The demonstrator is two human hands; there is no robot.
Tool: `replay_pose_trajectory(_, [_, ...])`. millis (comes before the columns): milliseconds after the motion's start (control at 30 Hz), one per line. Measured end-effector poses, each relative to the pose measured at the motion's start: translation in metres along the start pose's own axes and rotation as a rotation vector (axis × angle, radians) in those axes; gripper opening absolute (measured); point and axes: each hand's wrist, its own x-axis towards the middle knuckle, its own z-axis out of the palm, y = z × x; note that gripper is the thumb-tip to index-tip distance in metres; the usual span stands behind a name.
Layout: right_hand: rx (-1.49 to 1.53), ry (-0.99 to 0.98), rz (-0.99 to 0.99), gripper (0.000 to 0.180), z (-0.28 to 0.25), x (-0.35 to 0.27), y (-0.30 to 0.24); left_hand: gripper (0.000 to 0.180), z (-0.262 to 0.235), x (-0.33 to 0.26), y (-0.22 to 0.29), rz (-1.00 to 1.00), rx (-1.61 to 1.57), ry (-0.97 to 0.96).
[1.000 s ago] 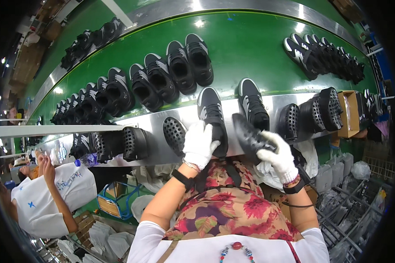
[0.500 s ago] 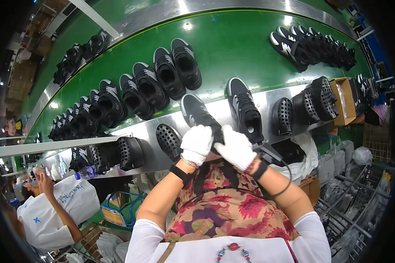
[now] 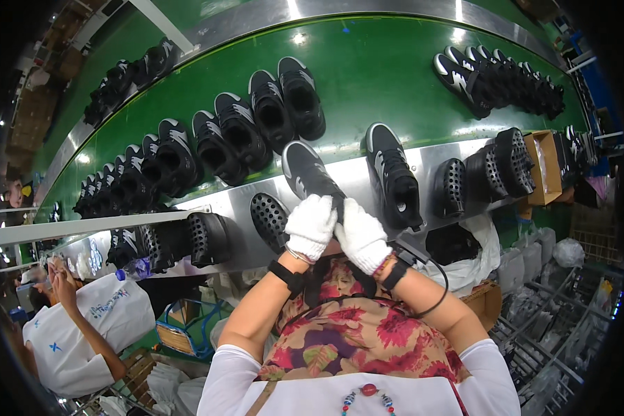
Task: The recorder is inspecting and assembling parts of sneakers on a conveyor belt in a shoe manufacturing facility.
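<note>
A black sneaker (image 3: pixel 308 168) with a pale grey toe rim points away from me over the metal ledge. My left hand (image 3: pixel 311 225), in a white knit glove, is closed on the left side of its heel end. My right hand (image 3: pixel 361 236), gloved alike, is closed on the right side of the same end, close to the left. Both gloves hide the heel and most of the shoe's opening. To the right, apart from my hands, lies a matching sneaker (image 3: pixel 393 175), opening toward me. Left of my left hand rests a black piece with a perforated face (image 3: pixel 270 219).
Several sneakers stand in a row on the green belt (image 3: pixel 381 76), with another group (image 3: pixel 496 80) at far right. More perforated black pieces (image 3: pixel 452 187) and a cardboard box (image 3: pixel 544 166) line the ledge. A white bar (image 3: pixel 97 229) crosses at left; a co-worker (image 3: pixel 90 333) sits there.
My right hand has moved left, closing in beside my left hand at the sneaker's heel. The sneaker has shifted slightly left. My left hand stays nearly in place.
</note>
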Motion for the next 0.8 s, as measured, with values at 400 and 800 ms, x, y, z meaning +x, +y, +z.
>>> replay_pose_trajectory(400, [-0.077,-0.068,-0.023,0.023,0.016,0.011,0.01,0.013,0.004,0.005,0.01,-0.039,0.0,-0.119])
replay_pose_trajectory(800, [1.819,-0.002,0.569,0.052,0.025,0.019,0.008,0.017,0.004,0.0,0.004,0.066,0.034,0.077])
